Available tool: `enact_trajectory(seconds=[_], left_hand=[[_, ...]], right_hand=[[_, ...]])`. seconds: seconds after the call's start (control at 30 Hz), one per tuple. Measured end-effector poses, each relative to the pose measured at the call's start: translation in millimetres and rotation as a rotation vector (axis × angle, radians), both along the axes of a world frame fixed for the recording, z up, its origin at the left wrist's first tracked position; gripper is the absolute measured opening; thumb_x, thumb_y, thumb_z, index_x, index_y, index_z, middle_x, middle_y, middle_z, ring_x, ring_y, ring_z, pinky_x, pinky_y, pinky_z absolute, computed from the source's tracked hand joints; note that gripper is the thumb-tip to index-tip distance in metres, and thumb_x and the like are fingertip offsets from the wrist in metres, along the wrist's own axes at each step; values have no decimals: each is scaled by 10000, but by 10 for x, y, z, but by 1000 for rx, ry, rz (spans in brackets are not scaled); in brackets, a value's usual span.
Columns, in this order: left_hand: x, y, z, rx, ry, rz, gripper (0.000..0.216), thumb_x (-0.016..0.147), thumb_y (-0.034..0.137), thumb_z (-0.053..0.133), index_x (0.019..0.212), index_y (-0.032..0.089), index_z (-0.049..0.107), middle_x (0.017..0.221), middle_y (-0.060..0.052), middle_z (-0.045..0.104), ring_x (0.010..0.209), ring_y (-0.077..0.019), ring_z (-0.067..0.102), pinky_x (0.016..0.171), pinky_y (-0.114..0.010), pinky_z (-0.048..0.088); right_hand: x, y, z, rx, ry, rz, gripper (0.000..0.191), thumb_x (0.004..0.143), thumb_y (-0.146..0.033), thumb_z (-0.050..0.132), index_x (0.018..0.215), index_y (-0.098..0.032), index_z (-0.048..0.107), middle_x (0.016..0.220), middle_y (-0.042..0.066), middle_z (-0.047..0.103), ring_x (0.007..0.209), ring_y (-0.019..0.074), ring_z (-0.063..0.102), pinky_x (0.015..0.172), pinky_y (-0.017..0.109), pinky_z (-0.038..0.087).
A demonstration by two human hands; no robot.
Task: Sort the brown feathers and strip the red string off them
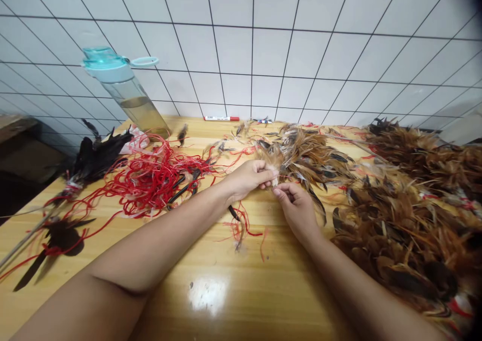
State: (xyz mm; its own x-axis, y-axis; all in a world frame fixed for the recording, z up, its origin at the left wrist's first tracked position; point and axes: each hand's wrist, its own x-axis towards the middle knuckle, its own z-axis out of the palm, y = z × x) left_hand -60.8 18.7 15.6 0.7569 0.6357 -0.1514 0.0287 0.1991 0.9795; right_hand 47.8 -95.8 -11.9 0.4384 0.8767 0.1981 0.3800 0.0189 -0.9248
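Observation:
My left hand (250, 178) is closed around the quill ends of a small bunch of brown feathers (271, 156), held just above the wooden table (211, 291). My right hand (295, 205) sits right below it, its fingertips pinched at the pale quill tips (274, 183) of the same bunch. A large heap of brown and black feathers (406, 215) spreads from the hands to the right edge. A tangle of red string (150, 178) lies to the left of my left hand.
A clear water bottle (128, 95) with a teal lid stands at the back left by the tiled wall. Black feathers (96, 155) and a stick-mounted feather bundle (48, 230) lie at the left. A red-and-white marker (221, 118) rests along the wall. Black scissors (184, 188) are half buried in the string.

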Motion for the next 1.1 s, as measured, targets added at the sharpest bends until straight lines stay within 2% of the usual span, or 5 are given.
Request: enact_trajectory(seconds=[0.3,0.47,0.6,0.9,1.1], left_hand=[[11,-34,-3,48,12,-14,226,734,283,677,700,99,551,588,14,555,513,-37,470,512,-180,354],[-30,28,50,69,5,8,247,721,301,690,704,98,551,604,11,559,529,-42,483,536,-186,371],[-52,34,62,109,-8,-100,292,721,360,687,704,100,555,621,-2,569,549,-51,485,554,-194,377],[-7,-79,23,559,153,-52,224,778,350,597,745,129,578,666,5,586,631,-92,498,586,-202,367],[-11,-149,97,653,217,-50,187,787,317,584,729,141,565,673,4,598,632,-98,501,593,-210,367]], right_hand=[[11,12,-5,8,-46,-46,178,773,-343,571,699,-189,620,652,5,598,604,138,497,591,268,389],[5,4,-1,16,65,-68,228,801,-390,552,821,-179,636,777,41,663,692,159,575,666,290,455],[6,6,13,41,131,-48,273,791,-417,572,906,-181,644,835,56,690,729,172,606,700,310,485],[47,28,-30,36,-16,14,198,783,-347,575,657,-204,628,706,21,648,728,176,585,726,312,458],[77,33,-79,60,-107,12,225,806,-327,531,621,-208,577,665,19,584,720,179,564,729,317,442]])
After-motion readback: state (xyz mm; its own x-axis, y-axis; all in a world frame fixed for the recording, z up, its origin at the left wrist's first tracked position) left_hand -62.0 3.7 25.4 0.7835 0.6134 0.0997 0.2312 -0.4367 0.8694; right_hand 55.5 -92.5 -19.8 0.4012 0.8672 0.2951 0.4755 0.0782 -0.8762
